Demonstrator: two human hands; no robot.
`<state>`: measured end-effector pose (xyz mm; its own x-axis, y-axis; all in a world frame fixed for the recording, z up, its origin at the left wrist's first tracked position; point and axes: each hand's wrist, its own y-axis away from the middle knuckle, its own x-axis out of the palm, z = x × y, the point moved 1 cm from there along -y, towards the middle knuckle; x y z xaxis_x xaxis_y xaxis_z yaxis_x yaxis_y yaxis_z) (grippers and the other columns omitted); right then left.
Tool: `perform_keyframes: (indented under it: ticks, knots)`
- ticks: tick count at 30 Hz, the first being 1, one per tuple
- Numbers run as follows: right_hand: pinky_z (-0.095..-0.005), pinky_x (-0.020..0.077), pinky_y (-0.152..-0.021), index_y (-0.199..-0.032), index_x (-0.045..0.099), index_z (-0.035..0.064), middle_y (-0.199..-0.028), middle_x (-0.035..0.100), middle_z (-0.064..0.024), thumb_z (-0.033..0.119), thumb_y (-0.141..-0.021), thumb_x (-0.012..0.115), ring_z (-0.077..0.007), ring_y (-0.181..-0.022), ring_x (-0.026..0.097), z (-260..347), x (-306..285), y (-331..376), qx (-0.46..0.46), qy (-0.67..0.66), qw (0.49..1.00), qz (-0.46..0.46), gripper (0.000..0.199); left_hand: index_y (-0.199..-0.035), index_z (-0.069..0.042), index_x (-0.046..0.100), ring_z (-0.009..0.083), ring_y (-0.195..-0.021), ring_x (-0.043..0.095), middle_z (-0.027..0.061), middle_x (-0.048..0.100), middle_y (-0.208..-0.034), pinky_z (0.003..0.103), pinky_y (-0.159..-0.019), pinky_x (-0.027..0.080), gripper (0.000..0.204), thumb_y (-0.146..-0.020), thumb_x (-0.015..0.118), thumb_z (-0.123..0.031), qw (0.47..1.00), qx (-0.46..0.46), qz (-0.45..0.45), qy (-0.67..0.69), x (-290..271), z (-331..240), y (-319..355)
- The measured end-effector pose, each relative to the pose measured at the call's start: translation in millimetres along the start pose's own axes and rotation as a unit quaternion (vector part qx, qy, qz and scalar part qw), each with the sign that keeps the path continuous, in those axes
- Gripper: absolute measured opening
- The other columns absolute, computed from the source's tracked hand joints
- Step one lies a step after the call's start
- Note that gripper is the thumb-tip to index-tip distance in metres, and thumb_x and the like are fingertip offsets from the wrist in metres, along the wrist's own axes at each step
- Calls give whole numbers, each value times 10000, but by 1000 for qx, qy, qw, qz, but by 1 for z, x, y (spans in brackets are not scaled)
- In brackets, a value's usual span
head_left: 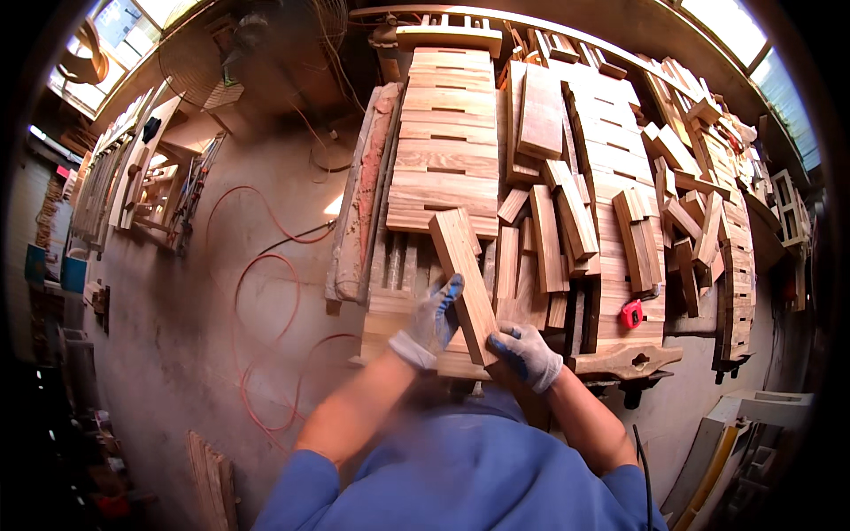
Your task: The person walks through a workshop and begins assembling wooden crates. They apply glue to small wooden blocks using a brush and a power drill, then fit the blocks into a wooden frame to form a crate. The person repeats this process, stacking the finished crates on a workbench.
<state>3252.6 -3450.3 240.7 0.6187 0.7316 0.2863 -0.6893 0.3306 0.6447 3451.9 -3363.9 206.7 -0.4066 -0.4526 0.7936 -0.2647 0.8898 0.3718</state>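
Both my hands, in white gloves with blue palms, grip one thick wooden block (465,283) that slants up and away from me. My left hand (434,319) holds its left side around the middle. At the block's near end, my right hand (524,352) closes on the right edge. Beneath and beyond the block lies a row of slotted wooden boards (447,159) on the bench. Several loose wooden blocks (549,239) lie in a pile just right of my hands. Parts of the fingers are hidden behind the wood.
A red tape measure (631,313) rests on a second row of slotted boards (620,168), near a shaped wooden bar (627,361). More blocks (695,221) are heaped farther right. A red hose (297,283) loops over the floor at left; a fan (199,66) stands behind.
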Motion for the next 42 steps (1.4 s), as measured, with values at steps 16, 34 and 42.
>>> perform_keyframes:
  ticks: [16, 34, 42]
  knots:
    - [-244, 595, -722, -1248, 707, -26, -1026, 758, -73, 161, -998, 764, -122, -813, 722, -26, -79, 8, -47, -40, 985, -159, 318, -1402, 61, 588, 340, -1258, 669, 275, 684, -1328, 397, -1066, 511, 881, -764, 897, -462, 564, 9, 28, -825, 52, -141, -42]
    - [-240, 597, -727, -1240, 719, -6, -1045, 759, -65, 200, -1015, 745, -109, -833, 715, -45, -86, 18, -24, -48, 984, -171, 306, -1427, -66, 668, 223, -1145, 694, 130, 765, -1254, 353, -1018, 527, 730, -760, 912, -233, 542, -261, 202, -773, -31, -87, -118]
    - [-237, 594, -724, -1227, 721, -8, -1022, 757, -58, 196, -1017, 742, -106, -829, 713, -41, -86, 14, -23, -45, 985, -166, 294, -1403, -174, 705, 303, -923, 734, 205, 782, -1125, 350, -887, 580, 643, -762, 736, -132, 465, -126, 262, -837, -65, -87, -116]
